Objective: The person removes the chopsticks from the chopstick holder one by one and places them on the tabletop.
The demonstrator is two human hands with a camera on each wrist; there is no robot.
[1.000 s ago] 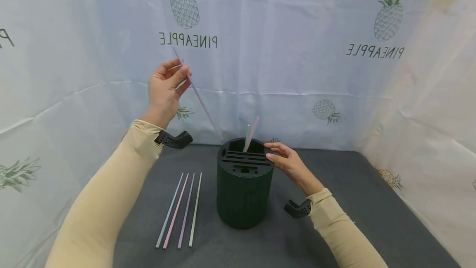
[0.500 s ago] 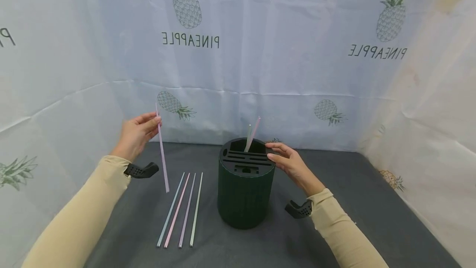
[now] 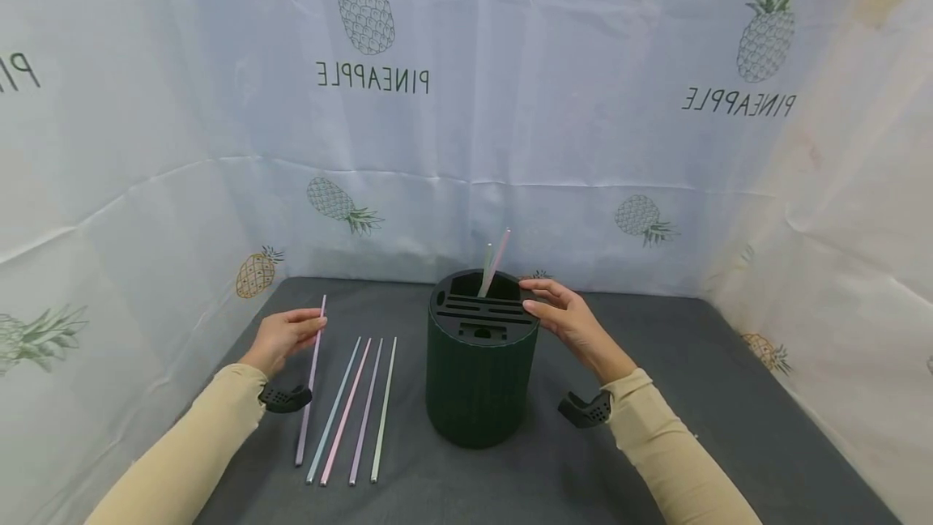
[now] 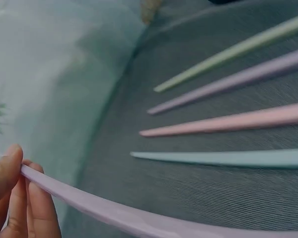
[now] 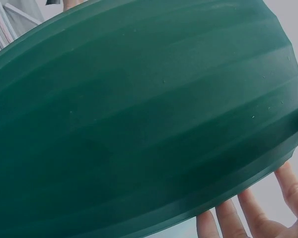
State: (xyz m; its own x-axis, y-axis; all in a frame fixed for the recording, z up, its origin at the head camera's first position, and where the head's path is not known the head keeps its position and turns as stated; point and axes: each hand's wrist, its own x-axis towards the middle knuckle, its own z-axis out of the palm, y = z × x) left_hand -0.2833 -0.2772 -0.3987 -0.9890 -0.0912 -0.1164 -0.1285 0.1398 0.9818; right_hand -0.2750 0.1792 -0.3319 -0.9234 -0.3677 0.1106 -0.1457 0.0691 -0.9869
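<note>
My left hand (image 3: 284, 336) pinches a lilac chopstick (image 3: 317, 359) near its thin far end, left of the laid-out row. In the left wrist view, thumb and fingers meet on the tip of this chopstick (image 4: 104, 209). Beside it on the dark table lie a blue chopstick (image 3: 334, 407), a pink chopstick (image 3: 347, 410), a purple chopstick (image 3: 366, 411) and a pale green chopstick (image 3: 383, 410), side by side. My right hand (image 3: 572, 318) rests with spread fingers against the upper side and rim of a dark green utensil holder (image 3: 477, 387); the holder's wall (image 5: 139, 114) fills the right wrist view.
A pink chopstick (image 3: 498, 258) and a pale greenish chopstick (image 3: 486, 262) stand in the holder's rear opening. Its black top (image 3: 481, 318) has several slots. A white pineapple-print cloth (image 3: 466, 120) hangs behind the dark table (image 3: 619, 468) and along both sides.
My left hand has come down from high above the table to its left side with the lilac chopstick, which now lines up beside the row. My right hand has stayed at the holder.
</note>
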